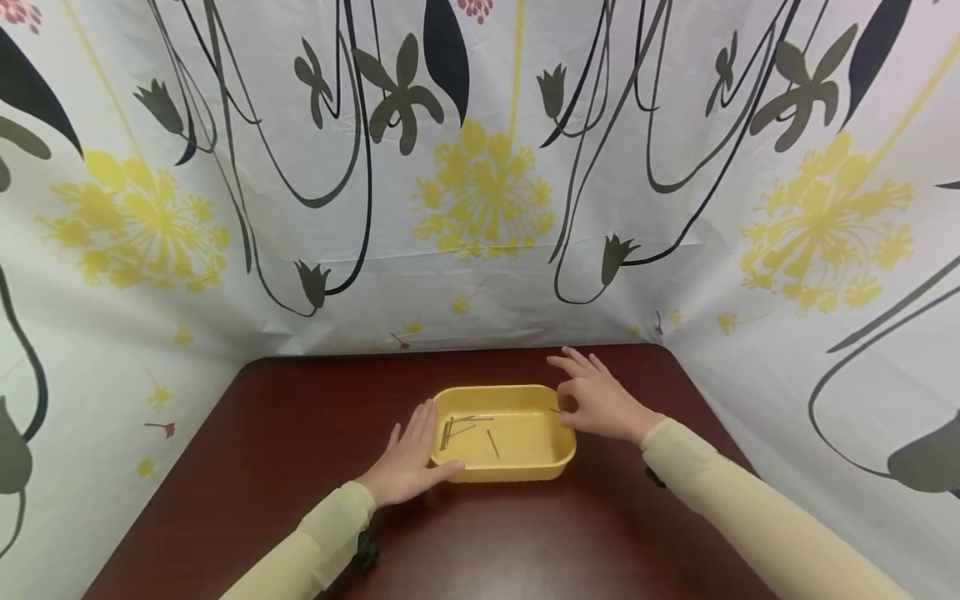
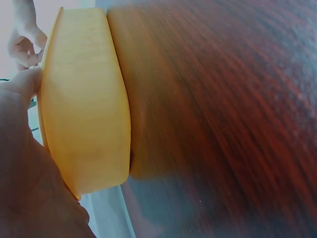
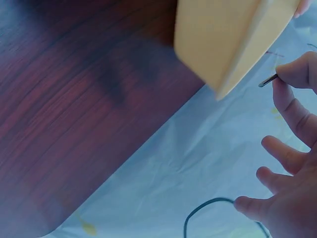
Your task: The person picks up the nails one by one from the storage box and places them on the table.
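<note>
A shallow yellow plastic tray (image 1: 525, 437) stands on the dark table. Inside it lie several thin metal nails (image 1: 492, 444), most of them toward its left end. My left hand (image 1: 403, 468) rests against the tray's left end with its fingers straight, the thumb on the front rim. Over the right end of the tray, my right hand (image 1: 603, 406) pinches one nail (image 3: 268, 81) between thumb and index finger. Its other fingers are spread away from the pinch. In the left wrist view the tray's outer side (image 2: 86, 99) hides what lies inside.
The dark reddish-brown table (image 1: 495, 542) has a glossy wood grain. A white cloth (image 1: 480, 300) with a flower print hangs behind the table and along both sides. Both forearms wear pale yellow sleeves (image 1: 750, 500).
</note>
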Available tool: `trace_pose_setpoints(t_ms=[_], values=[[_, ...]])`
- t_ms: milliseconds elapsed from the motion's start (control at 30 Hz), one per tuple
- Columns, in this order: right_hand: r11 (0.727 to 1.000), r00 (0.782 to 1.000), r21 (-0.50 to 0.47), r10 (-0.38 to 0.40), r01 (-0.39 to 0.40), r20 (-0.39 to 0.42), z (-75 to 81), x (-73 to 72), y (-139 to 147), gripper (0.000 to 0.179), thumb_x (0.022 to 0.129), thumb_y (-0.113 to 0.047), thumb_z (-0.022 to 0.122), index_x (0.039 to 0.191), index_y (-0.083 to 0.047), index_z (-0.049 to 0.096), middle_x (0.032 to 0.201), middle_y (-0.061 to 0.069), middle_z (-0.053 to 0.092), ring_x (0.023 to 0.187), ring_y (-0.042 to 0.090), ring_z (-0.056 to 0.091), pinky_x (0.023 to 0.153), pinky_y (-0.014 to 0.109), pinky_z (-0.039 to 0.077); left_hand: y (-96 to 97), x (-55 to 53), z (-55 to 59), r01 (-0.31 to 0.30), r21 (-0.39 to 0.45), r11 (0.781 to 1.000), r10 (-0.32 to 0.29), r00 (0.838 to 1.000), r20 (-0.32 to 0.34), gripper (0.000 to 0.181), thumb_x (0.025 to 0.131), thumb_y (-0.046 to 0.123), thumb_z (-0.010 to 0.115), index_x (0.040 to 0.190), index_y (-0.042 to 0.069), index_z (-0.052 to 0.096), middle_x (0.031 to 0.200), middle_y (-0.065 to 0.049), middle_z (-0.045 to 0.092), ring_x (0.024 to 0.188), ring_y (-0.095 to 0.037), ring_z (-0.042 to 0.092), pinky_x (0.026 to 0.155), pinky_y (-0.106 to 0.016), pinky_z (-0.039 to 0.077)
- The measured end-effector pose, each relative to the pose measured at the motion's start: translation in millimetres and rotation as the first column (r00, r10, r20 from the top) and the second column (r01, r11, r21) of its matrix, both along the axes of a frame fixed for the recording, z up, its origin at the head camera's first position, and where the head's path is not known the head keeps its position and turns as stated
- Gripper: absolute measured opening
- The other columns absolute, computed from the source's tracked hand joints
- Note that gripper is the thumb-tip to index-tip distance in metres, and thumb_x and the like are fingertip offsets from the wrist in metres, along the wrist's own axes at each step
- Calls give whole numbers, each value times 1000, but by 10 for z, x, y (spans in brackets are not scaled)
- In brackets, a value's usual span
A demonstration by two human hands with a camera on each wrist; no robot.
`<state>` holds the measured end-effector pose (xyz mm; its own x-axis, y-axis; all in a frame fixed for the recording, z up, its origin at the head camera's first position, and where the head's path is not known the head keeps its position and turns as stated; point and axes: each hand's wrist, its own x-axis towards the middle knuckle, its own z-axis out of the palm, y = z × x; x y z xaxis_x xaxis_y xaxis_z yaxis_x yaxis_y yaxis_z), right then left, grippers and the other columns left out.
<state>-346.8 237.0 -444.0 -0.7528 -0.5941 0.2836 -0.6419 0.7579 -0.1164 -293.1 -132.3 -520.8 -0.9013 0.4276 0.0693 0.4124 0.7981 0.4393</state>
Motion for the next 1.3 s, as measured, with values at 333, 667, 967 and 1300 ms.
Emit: trace_pose_setpoints(t_ms=[333, 667, 967, 1300], values=[[998, 998, -17, -56, 56, 8, -109, 38, 305, 28, 75, -23, 81, 64, -36, 59, 154, 11, 43, 151, 38, 16, 109, 74, 14, 12, -2, 11, 0, 13, 1000, 0, 1000, 0, 109, 92, 70, 54, 162, 7, -2, 168, -6, -8, 154, -27, -3, 117, -63, 7], [994, 993, -14, -111, 112, 42, -264, 58, 524, 29, 72, -20, 82, 62, -34, 59, 151, 16, 46, 148, 43, 19, 106, 78, 13, 23, 1, 42, -2, 19, 1000, 3, 1000, -7, 110, 92, 70, 54, 161, 6, -2, 168, -6, -8, 154, -27, -2, 117, -63, 6], [986, 983, 3, -164, 165, 77, -570, 8, 725, 29, 72, -21, 81, 60, -34, 58, 148, 19, 48, 145, 47, 23, 102, 80, 17, 16, -3, -4, -5, 0, 1000, 5, 1000, 0, 110, 92, 71, 53, 161, 7, -4, 168, -7, -8, 154, -28, -2, 117, -63, 7], [980, 970, 29, -198, 196, 144, -767, 22, 831, 28, 76, -25, 81, 61, -34, 59, 146, 19, 49, 143, 49, 25, 102, 79, 19, 18, -5, 4, -5, 4, 1000, 4, 1000, 6, 110, 92, 70, 53, 161, 7, -5, 168, -5, -10, 154, -28, -3, 117, -62, 6]])
